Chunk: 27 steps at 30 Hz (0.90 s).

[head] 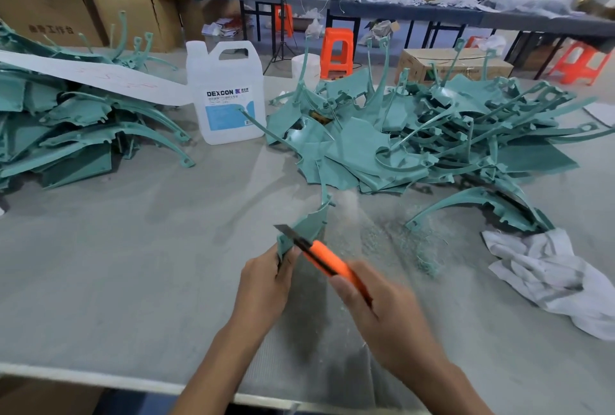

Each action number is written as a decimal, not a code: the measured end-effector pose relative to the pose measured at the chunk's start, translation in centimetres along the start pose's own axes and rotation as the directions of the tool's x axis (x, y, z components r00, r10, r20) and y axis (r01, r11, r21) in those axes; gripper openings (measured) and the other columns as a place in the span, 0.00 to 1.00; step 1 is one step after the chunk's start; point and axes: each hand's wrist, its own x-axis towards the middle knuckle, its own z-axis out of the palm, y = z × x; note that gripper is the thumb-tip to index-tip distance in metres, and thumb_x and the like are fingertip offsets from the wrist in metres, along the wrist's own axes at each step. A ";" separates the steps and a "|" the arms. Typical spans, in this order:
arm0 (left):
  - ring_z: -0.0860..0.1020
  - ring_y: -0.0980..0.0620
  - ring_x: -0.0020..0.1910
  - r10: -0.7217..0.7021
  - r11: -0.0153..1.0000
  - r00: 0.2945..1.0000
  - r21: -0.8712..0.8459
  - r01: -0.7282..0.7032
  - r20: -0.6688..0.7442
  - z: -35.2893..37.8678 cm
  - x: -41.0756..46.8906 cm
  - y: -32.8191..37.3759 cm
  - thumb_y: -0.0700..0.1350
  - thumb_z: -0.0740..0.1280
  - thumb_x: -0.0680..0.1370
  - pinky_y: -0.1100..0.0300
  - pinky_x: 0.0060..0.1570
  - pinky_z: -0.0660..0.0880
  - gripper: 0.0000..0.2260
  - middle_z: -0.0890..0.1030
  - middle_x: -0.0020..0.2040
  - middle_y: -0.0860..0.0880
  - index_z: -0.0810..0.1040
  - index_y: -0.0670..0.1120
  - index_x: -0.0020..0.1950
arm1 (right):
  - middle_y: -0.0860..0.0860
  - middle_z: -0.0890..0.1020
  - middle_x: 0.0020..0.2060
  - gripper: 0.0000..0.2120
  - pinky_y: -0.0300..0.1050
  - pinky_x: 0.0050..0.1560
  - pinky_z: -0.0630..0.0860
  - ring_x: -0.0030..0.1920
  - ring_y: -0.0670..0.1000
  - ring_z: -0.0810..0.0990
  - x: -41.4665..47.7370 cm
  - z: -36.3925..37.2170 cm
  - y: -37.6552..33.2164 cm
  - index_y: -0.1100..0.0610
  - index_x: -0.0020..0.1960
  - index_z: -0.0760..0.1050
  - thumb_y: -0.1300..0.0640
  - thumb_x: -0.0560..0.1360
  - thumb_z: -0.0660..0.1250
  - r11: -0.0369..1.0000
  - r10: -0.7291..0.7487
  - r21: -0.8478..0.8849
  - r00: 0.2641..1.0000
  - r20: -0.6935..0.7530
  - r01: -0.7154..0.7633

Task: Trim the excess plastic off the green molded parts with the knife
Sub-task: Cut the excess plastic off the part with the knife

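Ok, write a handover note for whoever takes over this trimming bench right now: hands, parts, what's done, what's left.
Left hand grips the lower end of one green part, held over the table.
Right hand holds the orange knife, blade out, against that part's edge.
Done: green shavings lie on the table right of the hands, so trimming is under way.
Left: finish this part. A loose pile sits behind it and a neater stack at far left; which is trimmed cannot be told.

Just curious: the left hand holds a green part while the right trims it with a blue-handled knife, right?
Nearly. In the head view the utility knife in the right hand, trimming the green part, has an orange handle, not blue.
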 end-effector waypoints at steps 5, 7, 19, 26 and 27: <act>0.77 0.57 0.34 -0.010 0.997 1.000 -0.081 0.011 0.011 0.1 -0.3 0.1 0.68 0.55 0.77 0.65 0.31 0.69 0.20 0.78 0.31 0.56 0.77 0.55 0.47 | 0.50 0.79 0.32 0.15 0.48 0.33 0.74 0.30 0.49 0.77 1.9 -1.4 3.1 0.43 0.46 0.72 0.35 0.78 0.55 0.949 0.295 0.171 0.938 -0.183 -0.266; 0.78 0.58 0.36 -0.017 0.993 1.000 -0.117 0.017 0.000 -0.1 -0.3 0.2 0.69 0.55 0.78 0.65 0.32 0.70 0.25 0.80 0.33 0.57 0.81 0.52 0.53 | 0.48 0.80 0.33 0.17 0.51 0.32 0.75 0.28 0.48 0.77 1.4 -1.8 3.7 0.43 0.48 0.73 0.32 0.77 0.54 0.939 0.298 0.236 0.936 -0.187 -0.252; 0.81 0.60 0.46 0.155 0.925 0.843 -0.224 -0.307 -0.515 -12.7 1.4 7.0 0.49 0.72 0.76 0.66 0.46 0.78 0.12 0.83 0.50 0.59 0.76 0.63 0.57 | 0.49 0.79 0.33 0.15 0.46 0.27 0.72 0.27 0.47 0.75 -0.9 -2.0 4.1 0.44 0.46 0.76 0.34 0.75 0.58 0.814 0.401 0.520 0.898 -0.179 -0.259; 0.81 0.55 0.58 0.156 0.909 0.805 -0.235 -0.343 -0.573 -17.3 2.0 9.3 0.62 0.66 0.79 0.53 0.58 0.79 0.17 0.83 0.58 0.59 0.77 0.57 0.65 | 0.49 0.77 0.30 0.18 0.40 0.24 0.71 0.25 0.46 0.72 -1.8 -1.4 4.2 0.50 0.40 0.75 0.36 0.75 0.61 0.760 0.449 0.581 0.881 -0.145 -0.291; 0.82 0.53 0.55 0.217 0.930 0.815 -0.141 -0.341 -0.538 -17.2 2.1 9.8 0.62 0.64 0.81 0.48 0.54 0.80 0.13 0.83 0.55 0.60 0.75 0.61 0.63 | 0.49 0.78 0.30 0.17 0.40 0.24 0.71 0.25 0.46 0.72 -1.9 -1.4 4.1 0.49 0.41 0.76 0.36 0.75 0.61 0.754 0.451 0.588 0.882 -0.139 -0.293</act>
